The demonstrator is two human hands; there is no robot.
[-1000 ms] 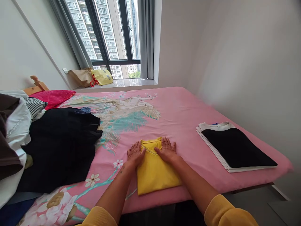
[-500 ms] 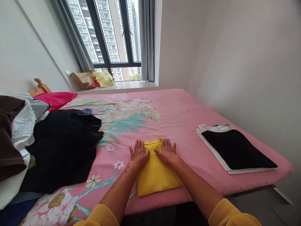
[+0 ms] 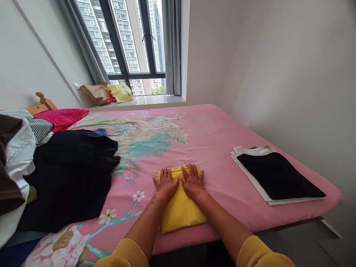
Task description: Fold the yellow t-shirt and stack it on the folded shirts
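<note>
A folded yellow shirt (image 3: 182, 211) lies on the pink bedspread (image 3: 217, 148) near the bed's front edge, its neckline toward the window. Flat on its upper left part rests my left hand (image 3: 167, 183), fingers stretched out and pointing away from me. My right hand (image 3: 192, 181) lies flat on the upper right part, fingers slightly spread. The two thumbs are close together over the middle of the shirt. Neither hand grips the cloth. Part of the neckline is hidden under the fingers.
Folded clothes, black and white on top (image 3: 278, 176), are stacked at the right. Loose dark clothes (image 3: 72, 178) and white cloth (image 3: 19, 148) heap up at the left. Behind them lies a red pillow (image 3: 62, 118). A yellow bag (image 3: 121, 92) and a brown paper bag (image 3: 96, 93) stand on the windowsill.
Both hands have shifted inward from the shirt's side edges onto its top, and the thumbs are closer together. The camera view has turned slightly to the right.
</note>
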